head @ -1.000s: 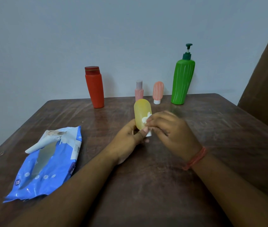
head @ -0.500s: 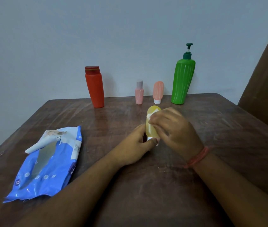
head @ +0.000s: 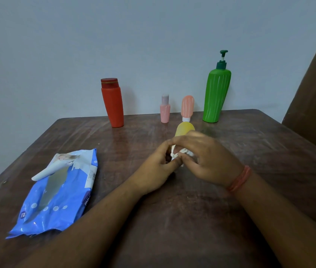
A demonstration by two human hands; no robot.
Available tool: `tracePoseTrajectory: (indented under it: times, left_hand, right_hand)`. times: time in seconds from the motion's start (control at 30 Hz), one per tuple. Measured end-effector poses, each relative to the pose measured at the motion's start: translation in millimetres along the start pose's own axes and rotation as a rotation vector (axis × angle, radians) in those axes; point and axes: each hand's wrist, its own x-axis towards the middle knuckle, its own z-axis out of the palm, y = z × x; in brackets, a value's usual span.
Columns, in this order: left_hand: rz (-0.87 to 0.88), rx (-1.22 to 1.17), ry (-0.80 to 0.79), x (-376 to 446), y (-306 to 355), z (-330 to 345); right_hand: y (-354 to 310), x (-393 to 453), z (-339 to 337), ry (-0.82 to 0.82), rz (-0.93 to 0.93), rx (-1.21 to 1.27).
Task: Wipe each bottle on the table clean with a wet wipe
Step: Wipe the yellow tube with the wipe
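Observation:
A small yellow bottle [head: 184,129] stands cap-down at the middle of the table, only its rounded top showing above my hands. My left hand [head: 158,167] grips its lower end from the left. My right hand [head: 207,159] holds a crumpled white wet wipe [head: 176,151] against the bottle's lower part. Along the back edge stand a red bottle [head: 113,102], a small pink bottle [head: 165,109], a peach tube [head: 187,107] and a tall green pump bottle [head: 216,93].
A blue wet-wipe pack [head: 56,192] lies at the front left of the dark wooden table [head: 172,219], its flap lifted. A pale wall runs behind the table. A brown panel [head: 315,93] rises at the right.
The yellow bottle has come down from a raised tilt towards the table. My right hand has slid the wipe from the bottle's top down to its lower part.

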Motion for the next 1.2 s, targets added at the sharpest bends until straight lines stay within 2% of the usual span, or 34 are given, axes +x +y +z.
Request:
tracePoseTrajectory:
  times: [0.17,0.3,0.4,0.57,0.67,0.73,0.87,1.0,1.2]
  left_hand:
    - [-0.025,-0.134,0.038,1,4,0]
    - [-0.038,-0.246,0.08,0,4,-1]
    - [-0.044,-0.327,0.099,0,4,0]
    - [-0.054,-0.448,0.162,1,3,-2]
    - [-0.069,-0.463,0.221,3,1,-8]
    - [-0.078,-0.452,0.226,2,1,-9]
    - [-0.083,-0.368,0.195,3,1,-6]
    - [-0.093,-0.212,0.277,5,-4,-12]
    - [-0.075,0.05,0.279,11,-9,-12]
  right_hand:
    - [6,-2,0,0.158,0.01,-0.112]
    - [7,-1,7,0.207,0.018,-0.117]
    - [6,-3,11,0.329,0.148,-0.036]
    - [-11,-2,24,0.423,0.322,0.183]
    - [-12,-1,33,0.369,0.421,0.338]
    - [-13,0,38,0.344,0.474,0.372]
    - [-10,4,36,0.426,0.642,0.58]
    - [-11,2,37,0.327,0.606,0.685]
    - [-1,4,40,0.394,0.738,0.811]
